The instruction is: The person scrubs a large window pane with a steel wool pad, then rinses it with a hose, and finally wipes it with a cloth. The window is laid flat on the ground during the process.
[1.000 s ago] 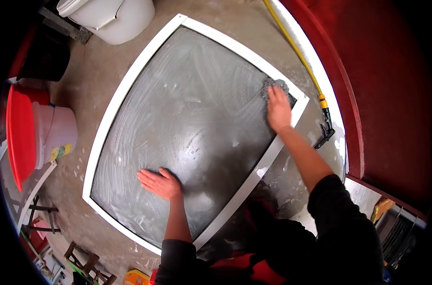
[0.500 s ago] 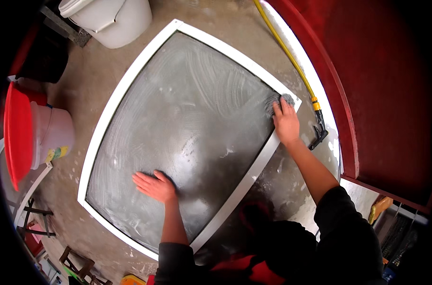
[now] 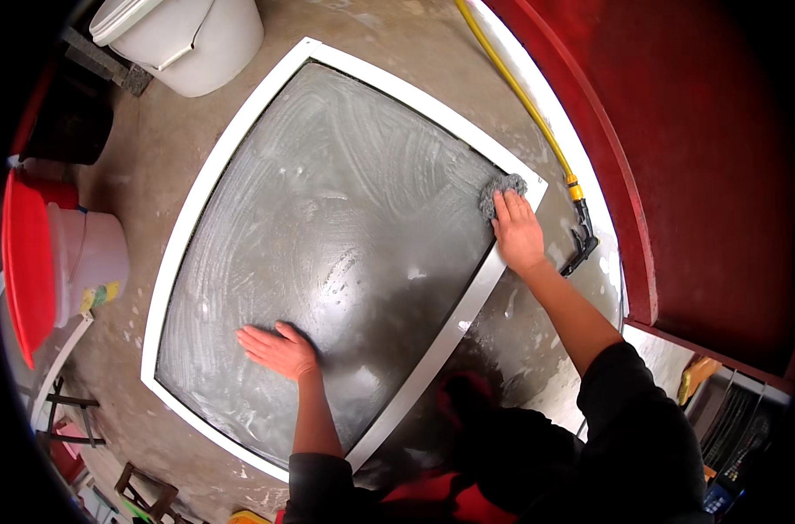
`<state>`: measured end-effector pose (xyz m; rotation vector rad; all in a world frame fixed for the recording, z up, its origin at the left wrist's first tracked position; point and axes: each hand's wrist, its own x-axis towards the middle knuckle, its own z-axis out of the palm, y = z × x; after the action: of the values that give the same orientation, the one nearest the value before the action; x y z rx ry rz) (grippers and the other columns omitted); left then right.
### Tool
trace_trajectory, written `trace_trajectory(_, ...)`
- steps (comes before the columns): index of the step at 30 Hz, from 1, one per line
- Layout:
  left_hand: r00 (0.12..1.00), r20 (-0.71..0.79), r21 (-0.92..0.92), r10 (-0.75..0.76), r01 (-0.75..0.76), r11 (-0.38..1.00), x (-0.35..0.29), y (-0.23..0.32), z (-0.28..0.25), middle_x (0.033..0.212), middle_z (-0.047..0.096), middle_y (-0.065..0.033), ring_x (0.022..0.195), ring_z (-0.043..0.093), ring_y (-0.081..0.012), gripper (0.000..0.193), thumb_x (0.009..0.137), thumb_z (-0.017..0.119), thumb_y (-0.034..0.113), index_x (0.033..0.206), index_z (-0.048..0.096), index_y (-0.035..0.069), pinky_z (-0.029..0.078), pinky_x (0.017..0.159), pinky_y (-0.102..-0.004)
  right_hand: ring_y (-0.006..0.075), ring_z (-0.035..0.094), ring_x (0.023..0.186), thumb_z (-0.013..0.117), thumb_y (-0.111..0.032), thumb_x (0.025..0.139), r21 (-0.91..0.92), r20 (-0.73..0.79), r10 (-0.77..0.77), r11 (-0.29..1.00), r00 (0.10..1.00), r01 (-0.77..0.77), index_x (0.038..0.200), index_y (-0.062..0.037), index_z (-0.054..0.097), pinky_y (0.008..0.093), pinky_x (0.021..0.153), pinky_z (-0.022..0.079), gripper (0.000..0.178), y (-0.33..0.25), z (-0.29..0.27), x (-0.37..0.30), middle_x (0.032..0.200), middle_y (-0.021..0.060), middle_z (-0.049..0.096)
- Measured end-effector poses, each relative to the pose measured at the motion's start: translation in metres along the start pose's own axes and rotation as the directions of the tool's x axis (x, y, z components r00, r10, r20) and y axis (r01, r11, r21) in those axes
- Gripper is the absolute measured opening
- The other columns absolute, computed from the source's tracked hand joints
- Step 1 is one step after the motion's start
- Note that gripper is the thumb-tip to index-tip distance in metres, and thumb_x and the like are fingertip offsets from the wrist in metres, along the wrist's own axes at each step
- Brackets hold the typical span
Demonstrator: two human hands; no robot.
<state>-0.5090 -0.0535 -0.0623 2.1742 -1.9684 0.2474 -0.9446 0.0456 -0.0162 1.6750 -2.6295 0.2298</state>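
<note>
A large glass pane (image 3: 327, 218) in a white frame (image 3: 207, 162) lies on the floor, its surface wet and streaked with soapy swirls. At the frame's right corner, my right hand (image 3: 519, 231) presses a grey, fuzzy scrubbing pad (image 3: 502, 188) against the pane; its fingers cover part of the pad. My left hand (image 3: 279, 349) rests flat on the lower left part of the glass, fingers stretched out and nothing in it.
A yellow hose (image 3: 528, 100) with a black spray nozzle (image 3: 581, 240) runs beside the frame's right side. Beyond it stands a dark red panel (image 3: 694, 157). At left are a white bucket (image 3: 192, 48), a pale bucket (image 3: 96, 258) and a red basin (image 3: 26, 271). A small wooden stool (image 3: 148, 493) stands lower left.
My right hand has shifted slightly left and down with the scrubbing pad, off the frame's corner onto the glass beside it. My left hand stays flat on the pane. The view has shifted slightly.
</note>
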Motion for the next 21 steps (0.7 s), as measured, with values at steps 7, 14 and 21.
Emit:
trace_trajectory(7,1.000,0.020,-0.003,0.009,-0.009,1.000,-0.001,0.007,0.001,0.152,0.030,-0.0253,0.143,0.026,-0.0376,0.064,0.099,0.041,0.038,0.144,0.031,-0.006,0.018,0.116,-0.0507,0.0390,0.047,0.126,0.053,-0.002,0.083,0.064,-0.112,-0.089,0.993,0.990,0.096,0.129,0.0038,0.050,0.0446,0.109,0.036,0.047,-0.032,0.019,0.050,0.134,0.0269,0.050)
trace_trajectory(14,0.999,0.029,0.002,-0.023,0.023,1.000,-0.004,0.005,-0.005,0.152,0.030,-0.0245,0.143,0.025,-0.0369,0.064,0.098,0.043,0.037,0.145,0.031,-0.005,0.018,0.117,-0.0499,0.0389,0.047,0.126,0.053,-0.004,0.084,-0.010,-0.122,0.054,0.998,0.991,-0.056,0.129,0.0025,0.051,0.0430,0.110,0.035,0.045,-0.005,0.015,-0.003,0.135,0.0268,0.049)
trace_trajectory(21,0.999,0.021,-0.026,-0.027,0.027,0.999,-0.001,0.001,0.001,0.153,0.028,-0.0247,0.144,0.023,-0.0372,0.067,0.098,0.041,0.039,0.145,0.030,-0.006,0.016,0.118,-0.0502,0.0327,0.045,0.128,0.068,-0.014,0.082,0.106,0.167,0.142,0.981,0.976,-0.161,0.131,0.0010,0.049,0.0391,0.102,0.044,0.055,-0.018,-0.021,0.029,0.144,0.0150,0.042)
